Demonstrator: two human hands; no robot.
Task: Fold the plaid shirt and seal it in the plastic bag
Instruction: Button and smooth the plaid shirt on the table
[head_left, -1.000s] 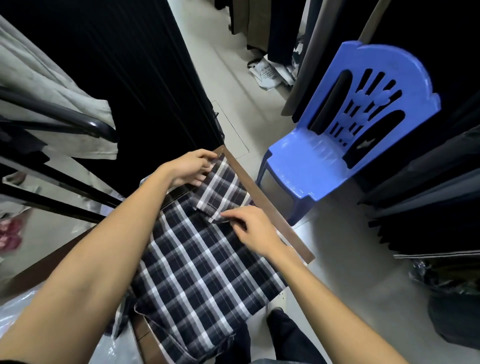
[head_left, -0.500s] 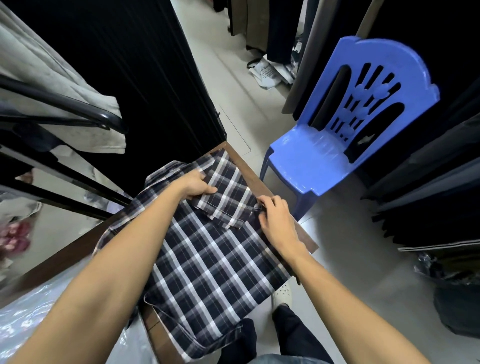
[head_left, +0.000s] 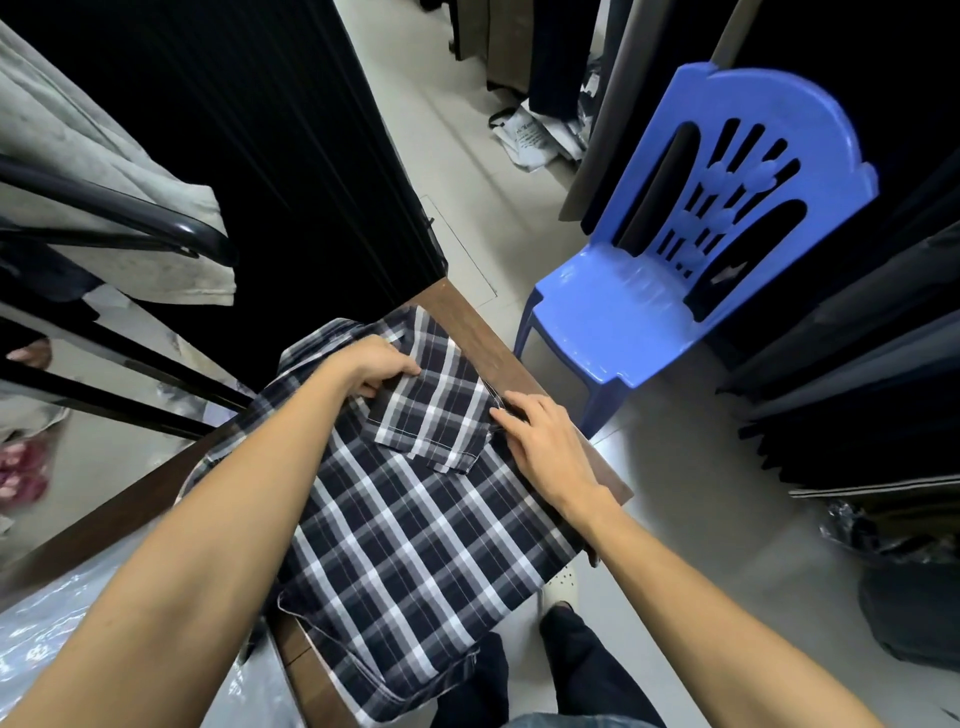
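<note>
Brown wooden surface (head_left: 498, 338) carries the plaid shirt (head_left: 415, 530), its hem hanging over the near edge. Left hand (head_left: 379, 366) pinches the folded-in sleeve (head_left: 431, 415); right hand (head_left: 545, 441) lies flat, fingers together, pressing the side fold. Judgement: easing that pressure could let the fold spring open, or the overhanging cloth drag it off.

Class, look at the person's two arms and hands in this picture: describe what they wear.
Both forearms are bare, with no sleeve in view. The left hand and right hand wear no gloves, and no watch, ring or bracelet shows.
</note>
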